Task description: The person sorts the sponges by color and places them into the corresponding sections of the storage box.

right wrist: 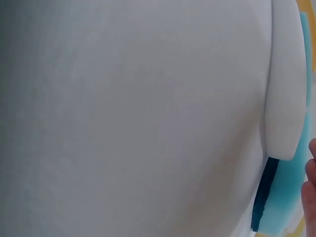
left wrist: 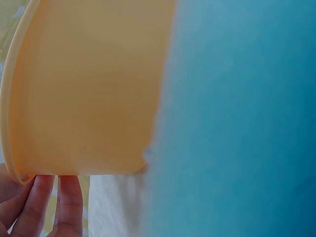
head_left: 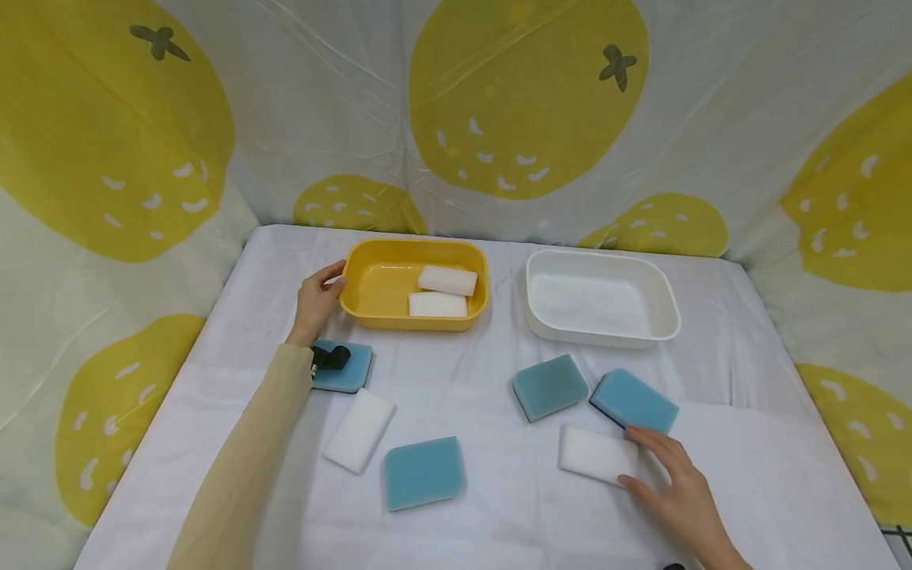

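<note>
My left hand [head_left: 316, 305] rests its fingertips against the left end of a yellow basin [head_left: 378, 323]; in the left wrist view the fingers [left wrist: 69, 202] meet its outer wall. Two white sponges [head_left: 447, 280] lie inside the basin. Under the left wrist is a blue sponge [head_left: 362, 366], very close in the left wrist view. My right hand [head_left: 677, 491] spreads thumb and fingers around the right end of a white sponge [head_left: 594, 453] on the cloth. The right wrist view has fingertips apart from that sponge [right wrist: 286, 89]. A blue sponge [head_left: 636, 401] lies just beyond these fingers.
A white basin [head_left: 606, 339] stands to the right of the yellow one. In front of it lies a blue-green sponge [head_left: 550, 386]. Nearer the left arm are a white sponge [head_left: 359, 430] and a blue sponge [head_left: 423, 473]. Lemon-print fabric [head_left: 342, 103] hangs behind the white-covered table.
</note>
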Demonstrator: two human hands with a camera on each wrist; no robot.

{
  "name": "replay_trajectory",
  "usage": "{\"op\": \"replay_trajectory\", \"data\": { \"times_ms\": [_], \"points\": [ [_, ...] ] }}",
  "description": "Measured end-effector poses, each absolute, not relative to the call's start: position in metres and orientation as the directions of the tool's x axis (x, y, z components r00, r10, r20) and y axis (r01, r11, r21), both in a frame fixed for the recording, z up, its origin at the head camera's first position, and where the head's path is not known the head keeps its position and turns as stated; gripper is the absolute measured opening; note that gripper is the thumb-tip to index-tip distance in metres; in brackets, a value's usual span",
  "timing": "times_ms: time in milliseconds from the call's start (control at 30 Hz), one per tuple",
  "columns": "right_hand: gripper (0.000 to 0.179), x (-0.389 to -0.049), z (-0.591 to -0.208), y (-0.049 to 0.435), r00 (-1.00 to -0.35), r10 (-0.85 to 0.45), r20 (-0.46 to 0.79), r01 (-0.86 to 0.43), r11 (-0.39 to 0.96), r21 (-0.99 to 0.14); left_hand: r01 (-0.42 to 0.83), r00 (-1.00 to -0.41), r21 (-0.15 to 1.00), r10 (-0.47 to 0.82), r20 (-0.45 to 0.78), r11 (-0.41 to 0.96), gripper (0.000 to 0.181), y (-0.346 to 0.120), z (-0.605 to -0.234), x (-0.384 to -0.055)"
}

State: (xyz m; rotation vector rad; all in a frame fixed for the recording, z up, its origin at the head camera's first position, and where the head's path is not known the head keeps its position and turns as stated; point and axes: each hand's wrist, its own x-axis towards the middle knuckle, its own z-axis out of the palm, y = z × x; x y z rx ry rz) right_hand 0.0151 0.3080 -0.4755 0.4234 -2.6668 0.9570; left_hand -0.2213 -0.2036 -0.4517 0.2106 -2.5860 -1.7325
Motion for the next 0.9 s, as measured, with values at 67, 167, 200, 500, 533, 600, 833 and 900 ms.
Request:
{"op": "replay_trajectory", "data": {
  "times_ms": [67,167,200,500,533,600,833,900],
  "points": [
    [0.077,0.0153,-0.4757,0.3063,-0.913,-0.190,0.361,-0.375,0.739,-0.560,-0.098,-0.991,0.922,-0.124,-0.055,0.375,0.042,-0.2039,-0.4519,-0.2215],
    [0.077,0.0159,-0.4760,0.3042,-0.915,-0.192,0.355,-0.372,0.741,-0.559,-0.100,-0.991,0.921,-0.125,-0.056,0.377,0.042,-0.2041,-0.4519,-0.2217],
    [0.076,0.0161,-0.4763,0.3036,-0.916,-0.193,0.351,-0.371,0.743,-0.557,-0.102,-0.990,0.921,-0.126,-0.058,0.377,0.042,-0.2041,-0.4519,-0.2218],
    [0.075,0.0168,-0.4810,0.3031,-0.915,-0.223,0.335,-0.382,0.748,-0.543,-0.114,-0.989,0.920,-0.134,-0.068,0.375,0.042,-0.2042,-0.4522,-0.2222],
    [0.075,0.0167,-0.4814,0.3032,-0.914,-0.228,0.335,-0.385,0.748,-0.541,-0.116,-0.988,0.920,-0.135,-0.069,0.375,0.042,-0.2042,-0.4521,-0.2222],
    [0.075,0.0162,-0.4820,0.3030,-0.914,-0.235,0.332,-0.387,0.752,-0.534,-0.116,-0.988,0.920,-0.135,-0.070,0.373,0.042,-0.2042,-0.4521,-0.2223],
    [0.071,0.0158,-0.4800,0.3012,-0.909,-0.241,0.339,-0.395,0.755,-0.523,-0.108,-0.989,0.921,-0.133,-0.062,0.375,0.042,-0.2045,-0.4528,-0.2224],
    [0.071,0.0157,-0.4786,0.3009,-0.909,-0.241,0.341,-0.396,0.753,-0.525,-0.110,-0.989,0.921,-0.131,-0.065,0.375,0.043,-0.2046,-0.4531,-0.2226]
  ]
}}
